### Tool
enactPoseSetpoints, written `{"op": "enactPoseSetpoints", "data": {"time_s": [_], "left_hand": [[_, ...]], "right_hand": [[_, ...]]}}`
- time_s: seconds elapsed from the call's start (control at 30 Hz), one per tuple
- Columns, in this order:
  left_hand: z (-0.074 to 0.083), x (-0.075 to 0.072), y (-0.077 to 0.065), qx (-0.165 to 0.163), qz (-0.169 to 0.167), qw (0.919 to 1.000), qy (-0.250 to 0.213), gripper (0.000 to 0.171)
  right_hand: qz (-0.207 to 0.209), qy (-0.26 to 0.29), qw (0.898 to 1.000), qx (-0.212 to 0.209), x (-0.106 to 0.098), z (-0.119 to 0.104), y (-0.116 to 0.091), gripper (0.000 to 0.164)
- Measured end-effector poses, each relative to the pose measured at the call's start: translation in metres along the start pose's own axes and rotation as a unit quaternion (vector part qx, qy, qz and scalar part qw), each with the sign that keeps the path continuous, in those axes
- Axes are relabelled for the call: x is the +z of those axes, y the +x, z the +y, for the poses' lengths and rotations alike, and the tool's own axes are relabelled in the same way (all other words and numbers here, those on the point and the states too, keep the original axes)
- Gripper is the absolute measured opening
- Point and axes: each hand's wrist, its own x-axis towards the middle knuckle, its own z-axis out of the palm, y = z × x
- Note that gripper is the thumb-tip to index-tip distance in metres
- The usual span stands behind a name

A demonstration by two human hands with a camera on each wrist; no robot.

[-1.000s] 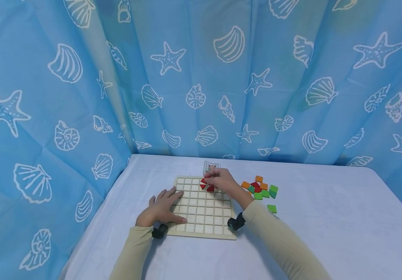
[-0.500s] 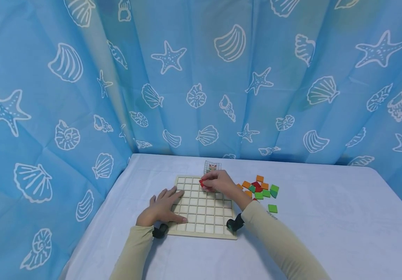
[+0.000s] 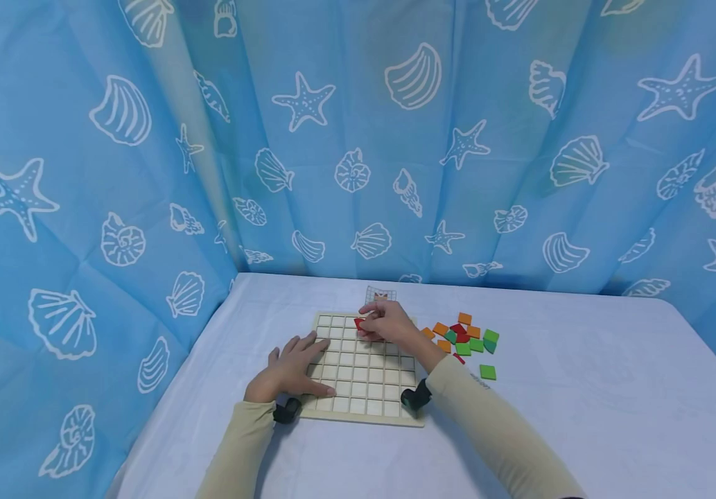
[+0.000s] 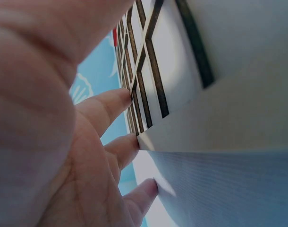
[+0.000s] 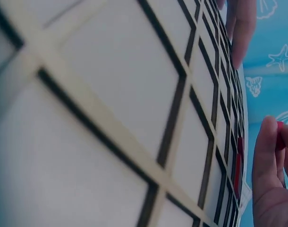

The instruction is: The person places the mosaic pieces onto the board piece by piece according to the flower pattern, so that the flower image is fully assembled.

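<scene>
A wooden board (image 3: 364, 418) with a grid of square cells lies on the white table. Across its left edge my left hand (image 3: 289, 369) rests with fingers spread; in the left wrist view its fingertips (image 4: 127, 144) sit at the frame. Over the far rows, my right hand (image 3: 390, 324) pinches a small red tile (image 5: 279, 137) between thumb and fingers, clear of the grid in the right wrist view. More red tiles (image 5: 237, 175) sit in cells below that hand. From the head camera, red (image 3: 359, 323) shows at the right fingertips, which cover the cells behind.
Right of the board lies a loose group of orange (image 3: 443, 346), green (image 3: 463, 349) and red tiles (image 3: 457, 328). One green tile (image 3: 487, 372) lies apart, nearer the front. Behind the board stands a small gridded picture card (image 3: 380, 295). A blue shell-print curtain (image 3: 358, 138) surrounds the table.
My right hand has shifted slightly left over the far rows, covering red tiles that showed a second ago. A red tile beside the right sleeve has come into view. The left hand stays put.
</scene>
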Motion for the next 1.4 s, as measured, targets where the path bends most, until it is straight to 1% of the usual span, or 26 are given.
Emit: {"op": "enactPoseSetpoints", "data": {"time_s": [0.07,0.13,0.2,0.27,0.3,0.43,0.53,0.7,0.8,0.9,1.03,1.3,1.33,1.4], "left_hand": [[0.0,0.0,0.0,-0.002,-0.001,1.0,-0.001,0.103],[0.001,0.001,0.001,-0.004,-0.001,1.0,-0.001,0.103],[0.0,0.001,0.001,-0.005,0.001,1.0,-0.001,0.103],[0.0,0.002,0.002,-0.005,0.002,1.0,-0.001,0.103],[0.0,0.002,0.002,-0.005,0.003,1.0,0.0,0.103],[-0.001,0.003,0.002,-0.007,0.003,1.0,0.003,0.103],[-0.002,0.003,0.003,-0.007,0.002,1.0,0.004,0.103],[-0.002,0.002,0.002,-0.004,0.0,1.0,0.006,0.103],[-0.003,0.001,0.002,-0.002,-0.001,1.0,0.006,0.103],[-0.004,0.0,0.002,0.0,-0.003,1.0,0.006,0.103],[-0.002,0.0,0.002,0.004,-0.003,1.0,0.007,0.103],[-0.002,0.0,0.002,0.006,0.002,1.0,0.003,0.103],[-0.002,0.001,0.002,0.006,0.002,1.0,0.003,0.103],[-0.003,0.001,0.002,0.005,-0.001,1.0,0.004,0.103]], "right_hand": [[-0.004,0.0,1.0,-0.002,0.002,0.0,0.0,0.033],[-0.008,-0.021,1.0,-0.008,0.004,-0.001,-0.002,0.029],[-0.008,-0.055,0.998,-0.017,0.006,-0.001,-0.003,0.023],[-0.009,-0.096,0.995,-0.033,0.007,-0.002,-0.003,0.018],[-0.009,-0.112,0.993,-0.04,0.008,-0.002,-0.004,0.018],[-0.014,-0.162,0.985,-0.066,0.012,-0.004,-0.002,0.027],[-0.019,-0.18,0.981,-0.073,0.015,-0.004,0.0,0.031],[-0.016,-0.19,0.979,-0.07,0.018,-0.007,0.002,0.025],[-0.006,-0.21,0.975,-0.075,0.019,-0.009,0.004,0.024],[0.001,-0.247,0.965,-0.084,0.02,-0.008,0.008,0.022],[0.003,-0.312,0.946,-0.089,0.024,-0.006,0.011,0.02],[0.012,-0.388,0.916,-0.101,0.031,-0.006,0.013,0.017],[0.013,-0.395,0.913,-0.102,0.031,-0.006,0.013,0.017],[0.014,-0.398,0.912,-0.098,0.032,-0.007,0.013,0.017]]}}
